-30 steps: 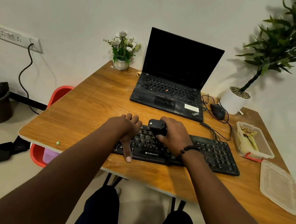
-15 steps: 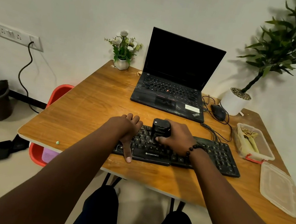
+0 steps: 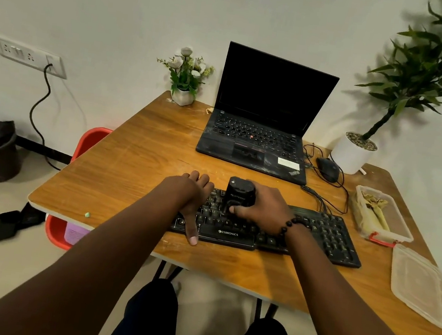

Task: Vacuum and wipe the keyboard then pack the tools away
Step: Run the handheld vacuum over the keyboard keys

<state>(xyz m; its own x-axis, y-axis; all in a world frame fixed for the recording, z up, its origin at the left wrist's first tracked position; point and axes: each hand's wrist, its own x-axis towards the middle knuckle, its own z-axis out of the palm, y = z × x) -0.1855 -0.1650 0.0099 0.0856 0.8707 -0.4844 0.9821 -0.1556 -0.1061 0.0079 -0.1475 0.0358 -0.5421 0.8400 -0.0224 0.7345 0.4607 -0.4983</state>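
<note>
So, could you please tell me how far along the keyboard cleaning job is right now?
Nothing looks finished yet. In hand: the right hand holds the small black vacuum on the keys of the keyboard, while the left hand rests flat on its left end, steadying it. Left to do: the wipe, and packing away; the clear box is open, its lid beside it.

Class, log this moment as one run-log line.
step: vacuuming | right hand: grips vacuum on keyboard | left hand: steadies keyboard | box: open
</note>
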